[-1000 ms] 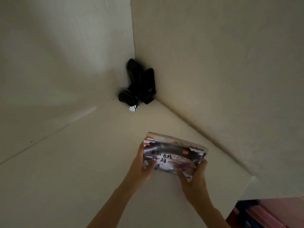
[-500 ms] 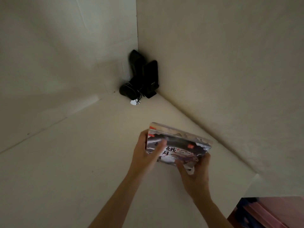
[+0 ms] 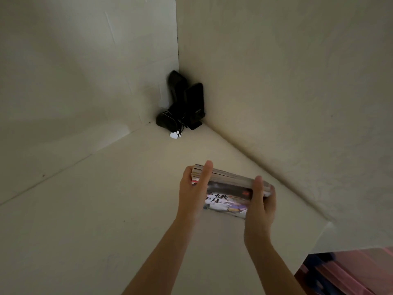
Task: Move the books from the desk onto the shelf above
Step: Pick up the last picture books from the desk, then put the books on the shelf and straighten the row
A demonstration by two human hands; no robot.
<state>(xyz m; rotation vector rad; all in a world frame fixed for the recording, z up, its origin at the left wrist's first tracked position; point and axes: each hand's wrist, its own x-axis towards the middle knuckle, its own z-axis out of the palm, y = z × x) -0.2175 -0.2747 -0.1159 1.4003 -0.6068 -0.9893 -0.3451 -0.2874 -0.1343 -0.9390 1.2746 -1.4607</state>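
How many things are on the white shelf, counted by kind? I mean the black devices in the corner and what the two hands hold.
Black upright devices: 2, one behind and one in front, both standing in the corner.
Black rounded item with a cord: 1.
Stack of books: 1, in the grip of both hands; the number of books inside cannot be told.
Total: 4

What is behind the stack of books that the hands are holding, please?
Behind the books, bare shelf runs to black devices in the corner. The surface under the books is hidden.
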